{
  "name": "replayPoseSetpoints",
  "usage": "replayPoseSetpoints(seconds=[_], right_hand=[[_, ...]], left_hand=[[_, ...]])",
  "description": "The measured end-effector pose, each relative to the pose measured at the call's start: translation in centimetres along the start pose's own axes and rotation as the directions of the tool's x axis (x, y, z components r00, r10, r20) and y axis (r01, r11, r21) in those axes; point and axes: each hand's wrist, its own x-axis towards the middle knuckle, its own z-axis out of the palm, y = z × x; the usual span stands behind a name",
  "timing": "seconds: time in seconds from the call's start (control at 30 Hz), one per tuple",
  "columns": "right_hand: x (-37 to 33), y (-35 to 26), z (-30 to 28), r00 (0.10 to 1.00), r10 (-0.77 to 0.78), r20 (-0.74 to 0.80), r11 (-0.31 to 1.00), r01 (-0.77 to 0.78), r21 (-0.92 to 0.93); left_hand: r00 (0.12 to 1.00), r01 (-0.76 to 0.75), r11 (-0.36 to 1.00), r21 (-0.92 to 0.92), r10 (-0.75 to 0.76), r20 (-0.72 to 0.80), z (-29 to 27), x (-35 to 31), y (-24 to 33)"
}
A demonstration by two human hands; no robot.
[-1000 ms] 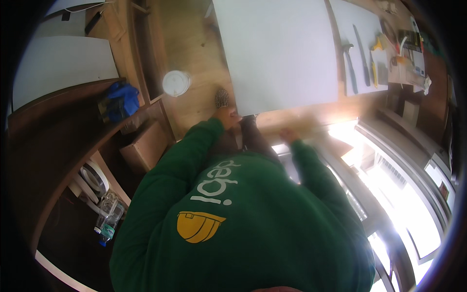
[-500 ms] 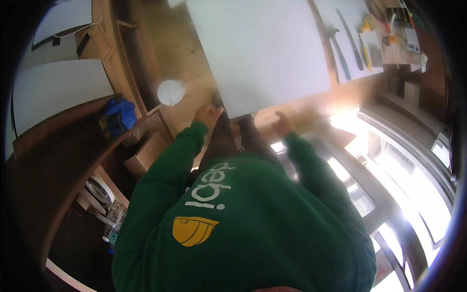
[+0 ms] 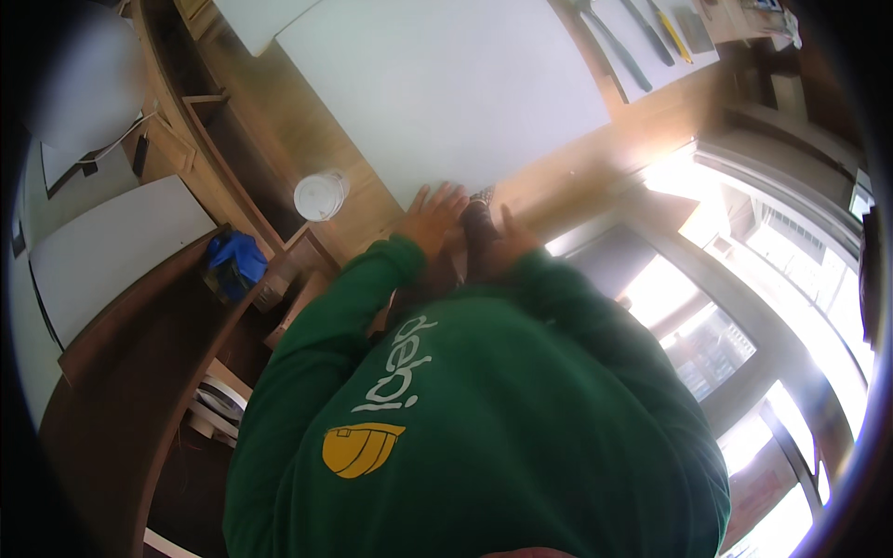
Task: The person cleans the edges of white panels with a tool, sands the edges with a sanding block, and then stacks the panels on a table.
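Note:
A large white panel (image 3: 456,84) lies in front of me on the wooden surface. My left hand (image 3: 433,219) is open, its spread fingers on or just over the panel's near corner; contact is hard to tell. Beside my leg, to the right of that corner, my right hand (image 3: 510,245) holds nothing that I can see. One of its digits points up, apart from the rest, and the hand is slightly blurred. A patterned shoe (image 3: 481,197) shows between the two hands, by the panel's near edge.
A white round tub (image 3: 320,195) stands left of the panel. At the far right, a hammer-like tool (image 3: 619,51) and a yellow-handled tool (image 3: 672,35) lie on a white board (image 3: 642,86). Wooden frames with a blue bag (image 3: 237,257) run along the left; a bright window (image 3: 791,251) is right.
My left hand has moved right, from beside the panel to its near corner. My right hand has come closer to it. The view has turned, and the tools sit higher in it.

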Motion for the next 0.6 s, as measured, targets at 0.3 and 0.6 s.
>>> replayPoseSetpoints(seconds=[0.3, 0.6], right_hand=[[1.7, 14.7, 3.3, 0.981, 0.05, -0.187, 0.993, -0.029, 0.116], [9.1, 23.2, 3.1, 0.933, -0.091, -0.348, 0.974, 0.157, 0.166]], left_hand=[[0.988, -0.142, 0.971, 0.192, 0.152, -0.035, -0.4, 4.5, -0.4], [0.979, 0.203, 0.978, -0.045, -0.201, 0.048, -3.9, 6.6, 0.2]])
